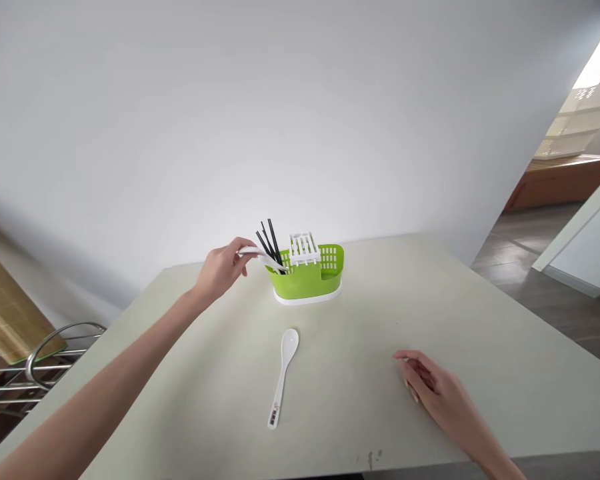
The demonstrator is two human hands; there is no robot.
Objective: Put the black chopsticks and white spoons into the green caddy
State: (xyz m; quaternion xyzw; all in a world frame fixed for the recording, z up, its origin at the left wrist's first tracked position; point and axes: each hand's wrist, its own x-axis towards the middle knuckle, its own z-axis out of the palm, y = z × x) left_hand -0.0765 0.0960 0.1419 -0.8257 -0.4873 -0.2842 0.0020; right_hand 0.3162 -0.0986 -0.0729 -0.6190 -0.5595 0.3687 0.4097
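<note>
My left hand (224,269) is closed, pinching a white spoon (271,261) by one end. The spoon slants down over the left rim of a green slotted utensil basket (303,283) with a white base; its far end reaches into the left compartment. Several black chopsticks (269,243) lean in that same compartment, right behind the spoon. A second white spoon (283,378) lies bowl-up on the table in front of the basket, its marked handle pointing towards me. My right hand (433,392) rests on the table to the right, fingers loosely curled and apart, holding nothing I can see.
A white slatted rack (304,248) sits across the middle of the basket. The pale table (360,373) meets a white wall (300,120) behind. Off the table's left side are a metal wire rack (45,373) and a wooden board (10,300).
</note>
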